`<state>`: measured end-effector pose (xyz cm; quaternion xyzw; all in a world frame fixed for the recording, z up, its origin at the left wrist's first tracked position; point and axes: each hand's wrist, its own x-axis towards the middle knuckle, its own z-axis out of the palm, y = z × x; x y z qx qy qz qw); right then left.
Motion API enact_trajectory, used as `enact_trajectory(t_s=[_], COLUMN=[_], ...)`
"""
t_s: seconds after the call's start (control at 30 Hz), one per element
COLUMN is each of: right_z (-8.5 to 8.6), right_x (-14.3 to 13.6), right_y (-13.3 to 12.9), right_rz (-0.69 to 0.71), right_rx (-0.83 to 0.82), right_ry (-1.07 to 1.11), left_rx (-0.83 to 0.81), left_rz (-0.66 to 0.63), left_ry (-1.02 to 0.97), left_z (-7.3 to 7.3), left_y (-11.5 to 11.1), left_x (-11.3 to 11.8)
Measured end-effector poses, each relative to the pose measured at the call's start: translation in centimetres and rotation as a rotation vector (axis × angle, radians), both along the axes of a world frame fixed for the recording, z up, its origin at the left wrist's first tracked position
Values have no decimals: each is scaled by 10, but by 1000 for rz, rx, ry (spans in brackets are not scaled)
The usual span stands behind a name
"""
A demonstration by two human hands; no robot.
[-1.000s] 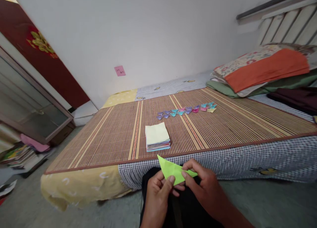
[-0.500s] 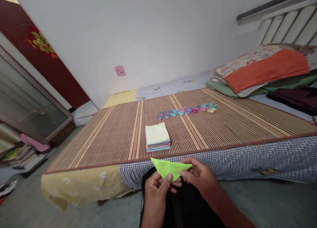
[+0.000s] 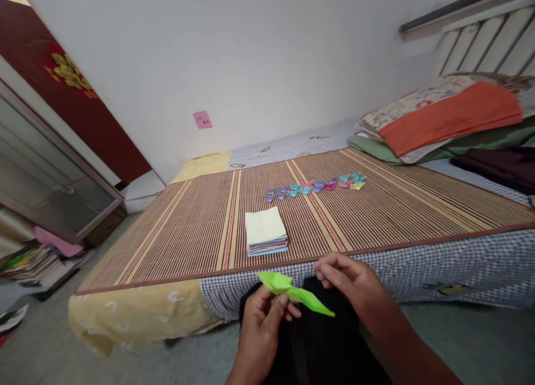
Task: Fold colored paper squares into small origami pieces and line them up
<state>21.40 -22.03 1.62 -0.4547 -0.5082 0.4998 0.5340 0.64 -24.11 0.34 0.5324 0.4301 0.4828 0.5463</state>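
Observation:
My left hand (image 3: 265,312) pinches a bright green folded paper (image 3: 280,284) between thumb and fingers, above my dark-clothed lap. The paper's folds stand partly spread, and one long point slants down to the right. To the right of it, my right hand (image 3: 345,276) is apart from the paper, its fingers curled in with the thumb against them and nothing visible in them. Beyond my hands, a stack of square paper sheets (image 3: 267,229), pale yellow on top, lies near the bed's edge. Behind the stack, small folded paper pieces (image 3: 318,186) in purple, blue, pink and yellow form two rows.
A striped mat (image 3: 188,223) covers the bed, whose checked sheet (image 3: 438,268) hangs over the front. Folded bedding (image 3: 447,117) is piled at the right, with dark cloth (image 3: 497,167) beside it. A glass-paned cabinet (image 3: 54,162) stands at the left.
My right hand has let go of the green paper and moved slightly up and right. The paper has turned in my left hand, its right point now lower and its folds more spread.

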Motion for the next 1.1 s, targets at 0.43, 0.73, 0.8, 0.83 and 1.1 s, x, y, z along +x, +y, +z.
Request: enact_trajectory(t_s=[0.43, 0.73, 0.8, 0.83, 1.1], right_z=[11, 19, 19, 19, -8], right_x=[-20, -27, -28, -29, -44], right_y=[-11, -16, -16, -15, -8], right_rz=[336, 212, 219, 228, -26], right_rx=[-11, 159, 211, 224, 410], right_ry=[-154, -373, -446, -470, -584], left_rx=[8, -10, -20, -25, -116], left_rz=[-54, -104, -123, -136, 69], left_ry=[-28, -11, 12, 14, -92], left_z=[4, 1, -1, -1, 3], left_y=[-2, 4, 4, 4, -5], left_x=[-5, -2, -3, -3, 7])
